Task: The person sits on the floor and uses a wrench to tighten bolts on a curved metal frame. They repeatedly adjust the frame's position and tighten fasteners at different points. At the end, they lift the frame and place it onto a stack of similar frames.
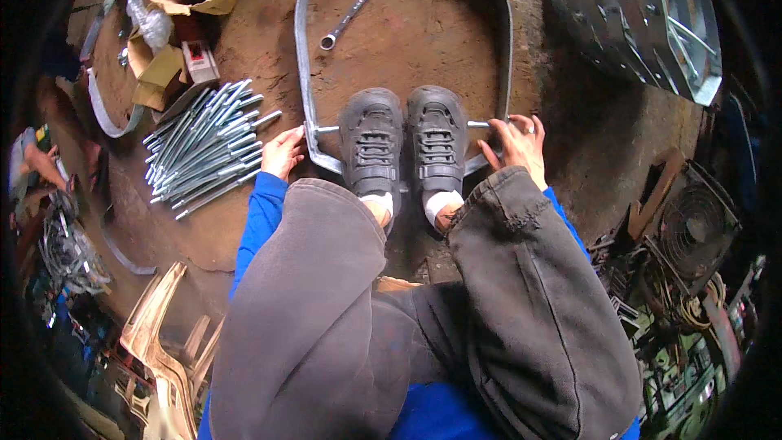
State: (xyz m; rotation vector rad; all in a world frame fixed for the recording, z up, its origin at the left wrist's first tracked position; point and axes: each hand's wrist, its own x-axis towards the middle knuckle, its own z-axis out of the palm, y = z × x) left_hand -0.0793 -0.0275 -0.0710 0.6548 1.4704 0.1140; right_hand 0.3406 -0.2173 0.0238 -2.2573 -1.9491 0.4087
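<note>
A large bent flat metal band [303, 57] lies on the ground around my feet, its near part passing under my dark shoes [376, 134]. A thin metal rod [327, 129] spans between its two sides; the shoes hide its middle. At the rod's left end, just outside the band, the fingers of my left hand [283, 152] are closed on it. My right hand [521, 147] has its fingers curled at the opposite end, against the band's right side; any small part between them is hidden. Inside the loop, farther off, lies a combination wrench [358, 6].
Beside my left hand is a pile of shiny metal rods [208, 147]. Opened cardboard boxes [159, 77] and a curved metal strip [106, 110] lie beyond. Several bent bands [643, 24] are stacked far right. A round fan-like grille [692, 224] and a pale chair [159, 342] flank me.
</note>
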